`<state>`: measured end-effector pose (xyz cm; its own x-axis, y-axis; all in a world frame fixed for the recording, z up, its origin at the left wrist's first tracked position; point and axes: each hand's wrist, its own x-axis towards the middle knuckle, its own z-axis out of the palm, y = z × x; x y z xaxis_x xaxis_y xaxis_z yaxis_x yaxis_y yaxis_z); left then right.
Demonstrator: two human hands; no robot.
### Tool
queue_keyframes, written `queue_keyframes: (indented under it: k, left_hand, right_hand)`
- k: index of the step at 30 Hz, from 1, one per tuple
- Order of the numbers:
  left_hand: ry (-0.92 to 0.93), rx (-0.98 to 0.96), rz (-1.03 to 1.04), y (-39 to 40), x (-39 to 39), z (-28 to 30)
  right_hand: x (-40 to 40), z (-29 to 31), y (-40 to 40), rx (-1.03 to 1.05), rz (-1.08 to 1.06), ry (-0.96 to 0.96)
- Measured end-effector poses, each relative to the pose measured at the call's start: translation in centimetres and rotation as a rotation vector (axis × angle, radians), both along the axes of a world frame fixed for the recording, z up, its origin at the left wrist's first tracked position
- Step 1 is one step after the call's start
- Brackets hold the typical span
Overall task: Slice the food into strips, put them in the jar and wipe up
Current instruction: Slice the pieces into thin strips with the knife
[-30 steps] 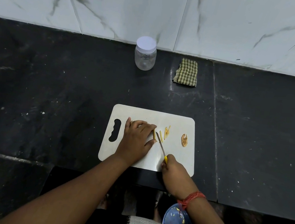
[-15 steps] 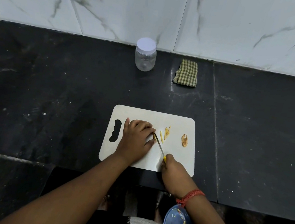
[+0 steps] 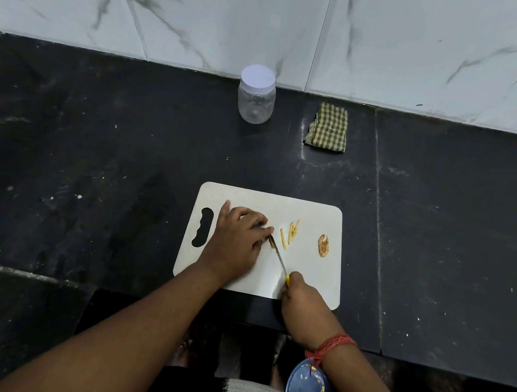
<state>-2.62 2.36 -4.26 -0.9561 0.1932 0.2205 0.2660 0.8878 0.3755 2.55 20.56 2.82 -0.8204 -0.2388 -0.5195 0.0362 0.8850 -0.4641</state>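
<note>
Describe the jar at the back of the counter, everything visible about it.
The jar is small, round and clear, plastic by the look of it, with a white screw lid still on. It stands upright on the black counter close to the marble-patterned wall, left of the folded checked cloth and apart from it. It looks empty. Neither hand touches it.

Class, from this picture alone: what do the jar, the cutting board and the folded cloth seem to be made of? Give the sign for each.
Jar: probably clear plastic, see-through with a white screw lid.
Cutting board: likely matte white plastic, thin, with a cut-out handle.
Cloth: woven fabric, checked green-and-cream, with soft folds.
</note>
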Motion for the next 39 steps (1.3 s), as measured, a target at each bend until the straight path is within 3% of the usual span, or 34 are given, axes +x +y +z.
queue_keyframes:
  k: [11,19,27,35,39]
  left_hand:
    - [-0.021,0.099,0.066,0.3,-0.3,0.2]
    - [-0.018,0.012,0.060,0.4,-0.8,1.2]
    - [-0.017,-0.218,0.037,0.8,-1.2,2.3]
    - [-0.037,0.028,0.183,0.8,-0.6,2.0]
    - [-0.091,-0.016,0.095,0.0,-0.3,1.9]
  right_hand:
    - [0.1,-0.4,0.3,-0.033,-0.027,0.026]
    - [-0.3,0.0,0.6,-0.074,-0.045,0.011]
    - [-0.9,0.5,1.1,-0.103,-0.107,0.000]
    - [-1.1,0.8,1.1,-0.125,-0.120,-0.017]
    - [-1.1,0.8,0.9,-0.140,-0.121,-0.035]
